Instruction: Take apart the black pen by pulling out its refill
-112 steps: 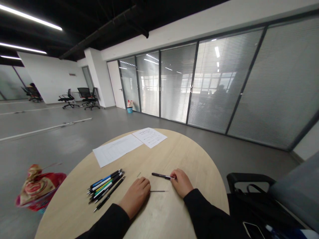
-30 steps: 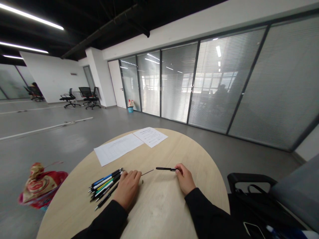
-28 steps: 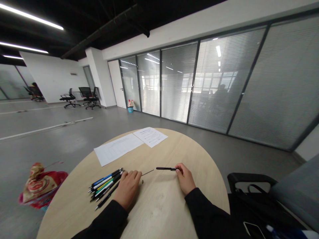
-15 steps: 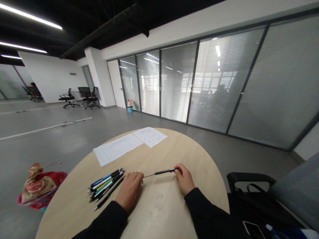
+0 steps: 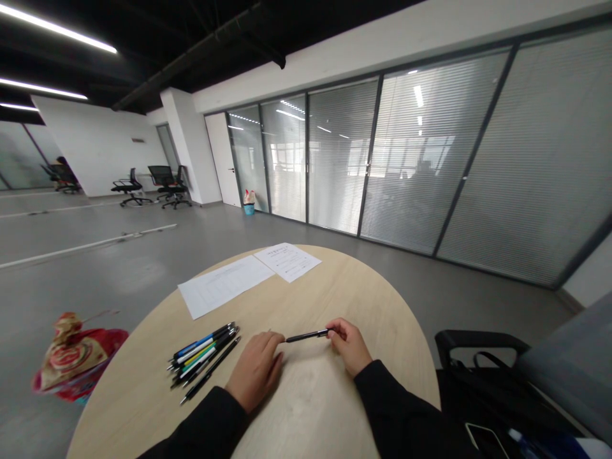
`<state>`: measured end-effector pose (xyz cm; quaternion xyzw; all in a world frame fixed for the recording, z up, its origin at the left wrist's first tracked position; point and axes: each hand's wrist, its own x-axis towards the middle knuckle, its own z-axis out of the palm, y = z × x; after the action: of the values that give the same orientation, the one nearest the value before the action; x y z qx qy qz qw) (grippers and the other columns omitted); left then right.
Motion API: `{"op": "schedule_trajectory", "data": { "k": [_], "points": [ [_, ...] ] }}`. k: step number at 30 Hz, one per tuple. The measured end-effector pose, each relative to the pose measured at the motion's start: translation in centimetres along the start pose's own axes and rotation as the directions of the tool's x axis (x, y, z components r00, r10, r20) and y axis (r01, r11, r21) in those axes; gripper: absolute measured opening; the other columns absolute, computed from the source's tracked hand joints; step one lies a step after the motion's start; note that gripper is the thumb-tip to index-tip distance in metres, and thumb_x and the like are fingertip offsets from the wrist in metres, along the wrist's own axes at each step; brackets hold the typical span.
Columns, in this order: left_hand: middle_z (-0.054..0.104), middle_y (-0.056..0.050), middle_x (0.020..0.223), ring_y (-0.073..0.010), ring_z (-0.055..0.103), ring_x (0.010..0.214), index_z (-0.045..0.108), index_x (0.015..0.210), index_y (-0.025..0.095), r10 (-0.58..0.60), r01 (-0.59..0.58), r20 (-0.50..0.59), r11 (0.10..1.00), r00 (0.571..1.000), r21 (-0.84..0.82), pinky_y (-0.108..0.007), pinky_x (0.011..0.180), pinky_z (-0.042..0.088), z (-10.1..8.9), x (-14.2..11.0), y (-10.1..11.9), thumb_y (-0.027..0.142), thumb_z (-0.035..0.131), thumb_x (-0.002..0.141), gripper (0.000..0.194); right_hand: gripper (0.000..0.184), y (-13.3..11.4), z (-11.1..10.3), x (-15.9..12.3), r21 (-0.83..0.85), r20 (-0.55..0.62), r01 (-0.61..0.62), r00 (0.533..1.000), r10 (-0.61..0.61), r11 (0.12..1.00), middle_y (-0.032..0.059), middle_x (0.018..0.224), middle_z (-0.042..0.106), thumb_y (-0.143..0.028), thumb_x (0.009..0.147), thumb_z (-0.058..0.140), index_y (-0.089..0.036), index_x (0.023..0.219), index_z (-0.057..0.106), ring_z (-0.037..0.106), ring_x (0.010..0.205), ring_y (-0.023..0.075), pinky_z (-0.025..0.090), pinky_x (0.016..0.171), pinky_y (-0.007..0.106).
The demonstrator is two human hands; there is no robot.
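Note:
My right hand (image 5: 350, 345) is closed on the right end of a black pen barrel (image 5: 306, 335) and holds it just above the round wooden table (image 5: 373, 299). The barrel points left toward my left hand (image 5: 257, 371). That hand rests on the table with its fingertips pinched together at the barrel's left tip. The thin refill it gripped is hidden between the fingers and the barrel. Both sleeves are black.
Several pens (image 5: 204, 352) lie bundled left of my left hand. Two printed sheets (image 5: 224, 287) (image 5: 287, 261) lie at the far side. A red bag (image 5: 71, 361) sits on the floor left. A black chair armrest (image 5: 478, 340) and a phone (image 5: 484, 440) are at right.
My left hand picked up the thin refill and brought it to the barrel. The refill has slid into the barrel, and the two hands have come closer together.

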<state>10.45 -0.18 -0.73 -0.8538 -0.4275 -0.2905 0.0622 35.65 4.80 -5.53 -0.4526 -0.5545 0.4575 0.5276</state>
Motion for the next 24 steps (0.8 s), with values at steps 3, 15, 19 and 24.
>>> {"op": "schedule_trajectory", "data": {
  "k": [3,15,19,24],
  "points": [
    [0.067,-0.010,0.102,-0.0239,0.061,0.093,0.059,0.106,0.019,-0.047,0.047,-0.009,0.998,0.999,0.046,-0.038,0.084,0.048,-0.34,0.17,-0.12,0.022,0.045,0.095,0.018,0.020,-0.47,-0.01,-0.03,0.023,-0.009,0.006,1.000,-0.006,1.000,0.0025,0.070,0.063,-0.034,0.072,0.061,-0.018,0.083,0.064,0.052,0.058,0.0148,0.038,0.050,0.024],
    [0.066,-0.009,0.092,-0.0234,0.059,0.084,0.061,0.090,0.020,-0.089,0.086,0.070,0.995,0.994,0.040,-0.037,0.077,0.046,-0.82,0.39,-0.12,0.020,0.040,0.096,0.022,0.018,-0.56,0.08,-0.25,0.073,0.088,-0.044,0.995,0.037,0.996,0.0025,0.069,0.067,-0.031,0.070,0.065,-0.017,0.081,0.063,0.054,0.053,0.0134,0.039,0.050,0.024],
    [0.066,-0.009,0.092,-0.0235,0.059,0.084,0.060,0.091,0.020,-0.084,0.084,0.088,0.996,0.993,0.001,-0.037,0.076,0.046,-0.73,0.30,-0.22,0.020,0.039,0.097,0.022,0.017,-0.21,-0.05,-0.23,0.036,0.141,-0.053,0.989,0.047,0.998,0.0009,0.065,0.064,-0.032,0.070,0.064,-0.018,0.079,0.061,0.054,0.053,0.0133,0.039,0.051,0.024],
    [0.065,-0.008,0.091,-0.0233,0.057,0.085,0.059,0.089,0.020,-0.077,0.087,0.127,0.994,0.989,-0.070,-0.036,0.078,0.046,-0.86,0.40,-0.47,0.019,0.038,0.097,0.022,0.015,-0.16,-0.41,-0.27,-0.018,0.225,-0.031,0.974,0.034,0.999,0.0001,0.066,0.063,-0.027,0.071,0.059,-0.017,0.081,0.062,0.053,0.056,0.0124,0.040,0.055,0.024]
  ]
}}
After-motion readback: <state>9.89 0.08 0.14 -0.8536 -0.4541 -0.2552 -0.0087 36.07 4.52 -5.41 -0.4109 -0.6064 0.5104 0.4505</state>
